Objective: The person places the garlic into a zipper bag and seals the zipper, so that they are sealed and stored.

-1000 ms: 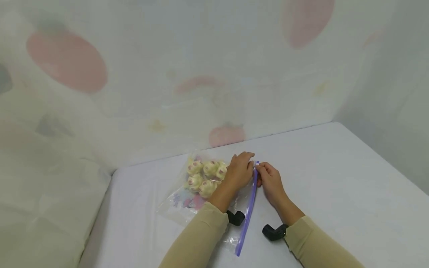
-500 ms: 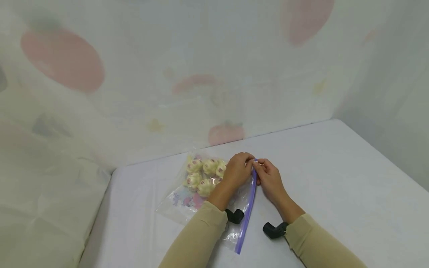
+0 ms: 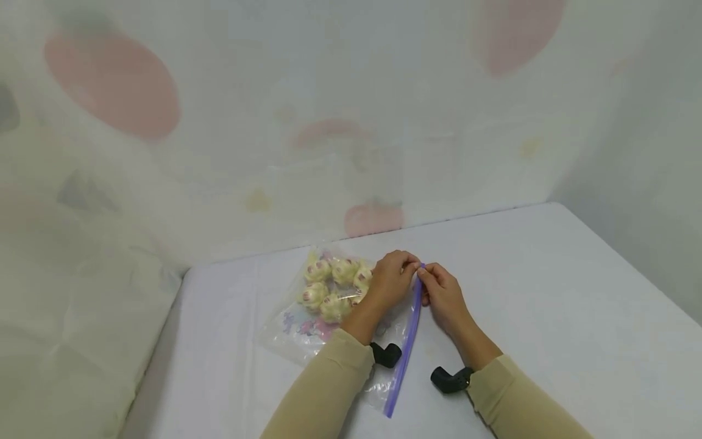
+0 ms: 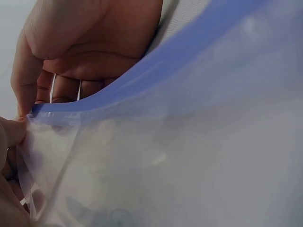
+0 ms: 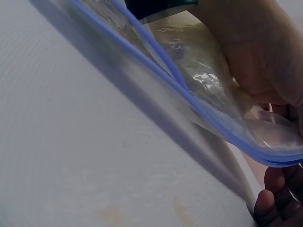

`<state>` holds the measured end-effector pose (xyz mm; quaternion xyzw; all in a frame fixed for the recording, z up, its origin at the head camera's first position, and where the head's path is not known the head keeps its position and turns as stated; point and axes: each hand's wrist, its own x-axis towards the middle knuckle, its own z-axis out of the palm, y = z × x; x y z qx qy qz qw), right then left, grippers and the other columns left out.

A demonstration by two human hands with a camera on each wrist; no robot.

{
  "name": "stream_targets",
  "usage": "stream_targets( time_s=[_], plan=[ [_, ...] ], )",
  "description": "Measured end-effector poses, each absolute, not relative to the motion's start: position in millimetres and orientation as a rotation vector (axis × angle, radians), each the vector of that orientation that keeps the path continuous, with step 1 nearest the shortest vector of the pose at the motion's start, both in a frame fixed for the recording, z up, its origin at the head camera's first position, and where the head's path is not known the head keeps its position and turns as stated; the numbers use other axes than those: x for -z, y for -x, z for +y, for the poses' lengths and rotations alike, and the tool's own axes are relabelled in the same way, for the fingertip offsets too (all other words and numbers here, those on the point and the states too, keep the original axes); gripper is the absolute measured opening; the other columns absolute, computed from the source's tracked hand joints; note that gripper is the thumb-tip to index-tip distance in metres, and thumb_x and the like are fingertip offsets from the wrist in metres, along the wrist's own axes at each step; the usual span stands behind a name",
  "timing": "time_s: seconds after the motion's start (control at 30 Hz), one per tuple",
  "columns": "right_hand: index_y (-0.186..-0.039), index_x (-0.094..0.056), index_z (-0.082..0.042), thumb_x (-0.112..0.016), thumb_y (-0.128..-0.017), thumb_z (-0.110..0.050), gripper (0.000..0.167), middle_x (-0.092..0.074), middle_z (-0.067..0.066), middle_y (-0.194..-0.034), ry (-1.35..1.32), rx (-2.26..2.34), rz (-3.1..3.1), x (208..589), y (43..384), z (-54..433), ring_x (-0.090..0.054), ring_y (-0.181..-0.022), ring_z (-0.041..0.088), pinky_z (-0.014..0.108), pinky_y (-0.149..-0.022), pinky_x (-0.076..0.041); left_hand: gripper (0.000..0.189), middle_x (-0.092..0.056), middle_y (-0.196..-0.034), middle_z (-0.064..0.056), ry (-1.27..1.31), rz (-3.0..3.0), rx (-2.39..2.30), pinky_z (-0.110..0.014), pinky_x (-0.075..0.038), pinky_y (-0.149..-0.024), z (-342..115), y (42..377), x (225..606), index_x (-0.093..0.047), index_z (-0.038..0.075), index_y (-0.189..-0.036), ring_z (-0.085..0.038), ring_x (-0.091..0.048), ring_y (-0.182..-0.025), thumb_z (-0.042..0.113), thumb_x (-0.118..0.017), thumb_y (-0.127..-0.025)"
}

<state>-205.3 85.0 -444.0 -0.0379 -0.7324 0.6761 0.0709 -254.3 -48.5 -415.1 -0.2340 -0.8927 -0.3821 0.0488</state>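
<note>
A clear zip bag (image 3: pixel 285 335) with a purple zip strip (image 3: pixel 404 356) lies on the white table. Inside are several pale yellow, rounded pieces (image 3: pixel 317 296) with purple marks. At the strip's far end, my left hand (image 3: pixel 390 279) pinches the bag's corner, its forearm crossing over the bag. My right hand (image 3: pixel 445 299) pinches the strip beside it, thumb and finger on the purple edge. In the right wrist view the two purple edges (image 5: pixel 182 85) stand apart toward the near end and run together toward the hands. Part of the bag is hidden under the left arm.
The white tabletop (image 3: pixel 548 305) extends right of the bag. A pale curtain (image 3: pixel 263 158) printed with fruit rises behind the table's back edge, and pale sheeting (image 3: pixel 71 341) hangs at left. Black wrist cameras (image 3: pixel 451 380) sit at both cuffs.
Both hands stay at the strip's far end. The strip's tip stuck up between them a second ago; the fingertips now cover most of it. The bag has barely moved.
</note>
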Motion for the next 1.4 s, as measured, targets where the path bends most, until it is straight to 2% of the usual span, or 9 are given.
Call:
stream_targets(
  time_s=[0.13, 0.4, 0.6, 0.83, 1.03, 1.2, 1.4],
  plan=[
    [-0.095, -0.06, 0.004, -0.057, -0.101, -0.024, 0.029, -0.052, 0.007, -0.068, 0.121, -2.001, -2.208, 443, 205, 87, -0.05, -0.053, 0.015, 0.025, -0.048, -0.046, 0.016, -0.07, -0.098, 0.002, 0.713, -2.702, 1.155, -0.026, -0.048, -0.077, -45, 254, 413, -0.072, 0.016, -0.098, -0.014, -0.063, -0.092, 0.026, -0.06, -0.099],
    [-0.088, -0.059, 0.002, -0.055, -0.1, -0.019, 0.025, -0.051, 0.007, -0.06, 0.093, -1.949, -2.259, 439, 204, 89, -0.048, -0.048, 0.015, 0.025, -0.046, -0.043, 0.016, -0.07, -0.099, 0.002, 0.674, -2.718, 1.203, -0.028, -0.049, -0.082, -43, 255, 411, -0.072, 0.015, -0.099, -0.014, -0.063, -0.095, 0.026, -0.059, -0.099],
    [-0.09, -0.061, 0.001, -0.055, -0.101, -0.021, 0.026, -0.054, 0.01, -0.062, 0.108, -1.927, -2.31, 441, 201, 91, -0.05, -0.051, 0.015, 0.025, -0.048, -0.044, 0.018, -0.068, -0.101, 0.002, 0.597, -2.732, 1.36, -0.029, -0.048, -0.083, -42, 255, 417, -0.071, 0.016, -0.102, -0.013, -0.061, -0.094, 0.028, -0.058, -0.1],
    [-0.099, -0.065, 0.002, -0.058, -0.1, -0.033, 0.036, -0.056, 0.006, -0.063, 0.108, -1.926, -2.336, 442, 200, 91, -0.051, -0.053, 0.012, 0.023, -0.049, -0.044, 0.024, -0.072, -0.109, -0.002, 0.535, -2.714, 1.519, -0.03, -0.05, -0.086, -43, 255, 416, -0.073, 0.013, -0.111, -0.015, -0.063, -0.098, 0.028, -0.061, -0.098],
    [-0.096, -0.067, 0.0, -0.059, -0.1, -0.032, 0.033, -0.055, 0.007, -0.06, 0.099, -1.872, -2.36, 444, 200, 93, -0.048, -0.052, 0.011, 0.023, -0.048, -0.039, 0.022, -0.072, -0.102, 0.001, 0.571, -2.717, 1.559, -0.028, -0.05, -0.079, -45, 256, 418, -0.075, 0.015, -0.103, -0.013, -0.062, -0.091, 0.032, -0.061, -0.098],
    [-0.093, -0.067, -0.002, -0.057, -0.101, -0.031, 0.031, -0.055, 0.013, -0.061, 0.063, -1.783, -2.387, 446, 201, 95, -0.047, -0.05, 0.011, 0.025, -0.049, -0.037, 0.023, -0.072, -0.101, 0.002, 0.6, -2.702, 1.618, -0.029, -0.051, -0.083, -46, 258, 420, -0.074, 0.015, -0.102, -0.013, -0.063, -0.095, 0.034, -0.061, -0.098],
    [-0.089, -0.065, -0.004, -0.058, -0.1, -0.034, 0.033, -0.054, 0.006, -0.059, 0.033, -1.75, -2.42, 446, 199, 96, -0.047, -0.051, 0.011, 0.025, -0.05, -0.039, 0.023, -0.073, -0.1, 0.004, 0.605, -2.724, 1.657, -0.027, -0.051, -0.082, -48, 261, 424, -0.075, 0.016, -0.102, -0.01, -0.063, -0.093, 0.035, -0.062, -0.097]
  ],
)
